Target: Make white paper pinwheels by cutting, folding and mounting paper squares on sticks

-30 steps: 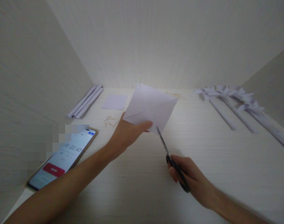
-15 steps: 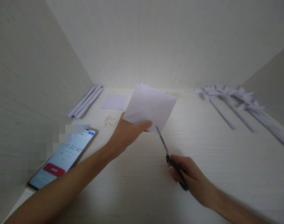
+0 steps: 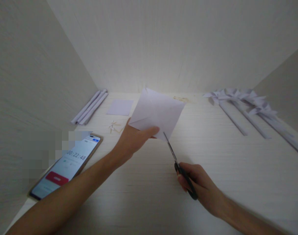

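Note:
A square sheet of white paper (image 3: 158,111) with crease lines is held up over the table by my left hand (image 3: 136,137). My left thumb lies on its near face, and the other fingers are hidden behind it. A slit shows at the sheet's top corner and a line runs in from its left corner. My right hand (image 3: 198,182) grips black-handled scissors (image 3: 185,179). Their narrow blades point up and left, with the tip overlapping the paper near its lower corner, just right of my left thumb.
Rolled paper sticks (image 3: 91,106) lie at the back left, beside a flat paper square (image 3: 120,107). Small pale sticks (image 3: 114,126) lie nearer. A phone (image 3: 68,168) showing a timer rests at the left. Several paper pinwheels (image 3: 237,98) on sticks lie at the right.
Hands, paper and scissors stay almost in place; the paper's right corner has shifted very slightly left. The phone's timer has advanced by one second.

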Demonstrator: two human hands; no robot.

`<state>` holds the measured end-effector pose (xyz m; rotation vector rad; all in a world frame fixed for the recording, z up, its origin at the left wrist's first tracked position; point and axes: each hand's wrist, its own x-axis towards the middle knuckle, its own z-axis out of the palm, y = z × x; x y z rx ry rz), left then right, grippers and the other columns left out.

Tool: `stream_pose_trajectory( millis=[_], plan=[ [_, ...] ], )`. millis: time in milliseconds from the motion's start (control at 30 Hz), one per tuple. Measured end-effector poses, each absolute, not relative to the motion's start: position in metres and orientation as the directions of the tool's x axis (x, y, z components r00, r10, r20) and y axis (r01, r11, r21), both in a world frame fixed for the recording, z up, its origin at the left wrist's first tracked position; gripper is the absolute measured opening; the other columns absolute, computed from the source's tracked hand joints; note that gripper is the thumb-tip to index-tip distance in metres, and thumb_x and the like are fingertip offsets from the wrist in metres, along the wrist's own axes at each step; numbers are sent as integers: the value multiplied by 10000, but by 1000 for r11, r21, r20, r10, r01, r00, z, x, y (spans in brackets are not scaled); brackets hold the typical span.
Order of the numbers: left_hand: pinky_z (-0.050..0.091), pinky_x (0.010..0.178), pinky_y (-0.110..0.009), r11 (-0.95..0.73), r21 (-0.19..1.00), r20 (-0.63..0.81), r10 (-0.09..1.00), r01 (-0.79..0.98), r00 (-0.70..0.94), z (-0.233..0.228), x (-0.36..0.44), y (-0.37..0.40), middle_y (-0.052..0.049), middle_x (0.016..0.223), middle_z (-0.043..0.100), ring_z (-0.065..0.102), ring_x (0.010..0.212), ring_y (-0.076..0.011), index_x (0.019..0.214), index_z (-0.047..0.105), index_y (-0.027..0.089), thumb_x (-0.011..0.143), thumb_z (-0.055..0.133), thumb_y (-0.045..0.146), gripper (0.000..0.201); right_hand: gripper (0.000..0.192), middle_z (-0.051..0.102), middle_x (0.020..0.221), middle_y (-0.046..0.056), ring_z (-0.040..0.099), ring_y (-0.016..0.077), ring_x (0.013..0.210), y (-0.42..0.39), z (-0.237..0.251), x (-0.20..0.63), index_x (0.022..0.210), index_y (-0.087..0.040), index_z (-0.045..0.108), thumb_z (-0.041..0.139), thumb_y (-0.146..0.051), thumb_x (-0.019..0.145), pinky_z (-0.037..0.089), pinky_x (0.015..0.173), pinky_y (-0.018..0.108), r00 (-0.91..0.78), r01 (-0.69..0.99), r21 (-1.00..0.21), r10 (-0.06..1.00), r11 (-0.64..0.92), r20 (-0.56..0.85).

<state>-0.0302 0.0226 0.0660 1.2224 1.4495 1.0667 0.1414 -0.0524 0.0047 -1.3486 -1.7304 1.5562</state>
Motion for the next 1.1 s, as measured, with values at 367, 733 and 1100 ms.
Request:
stream_pose_trajectory(
  millis=[367,733,1100],
  plan=[
    [532,665,-297,129,986,-126,991,108,-34,63,-30,23,-47,878,667,620,765,-184,833,626,147,558,632,230,287,371,319,531,-43,293,77,484,-52,4,141,579,-181,353,375,-472,808,240,429,212,-442,356,-931,865,-76,-240],
    [510,723,-337,170,973,-165,985,157,-49,60,-30,19,-70,885,666,618,791,-209,850,624,144,537,663,278,342,400,315,543,-39,290,81,497,-50,7,140,584,-180,356,371,-525,787,248,430,211,-451,310,-946,863,-91,-230],
    [523,616,-298,200,958,-217,974,203,65,63,-22,11,-33,710,680,629,677,-199,709,632,161,577,626,221,145,437,368,563,-21,345,103,524,-49,12,139,619,-179,401,377,-597,743,283,442,221,-436,303,-950,874,-82,-215]
  ],
)
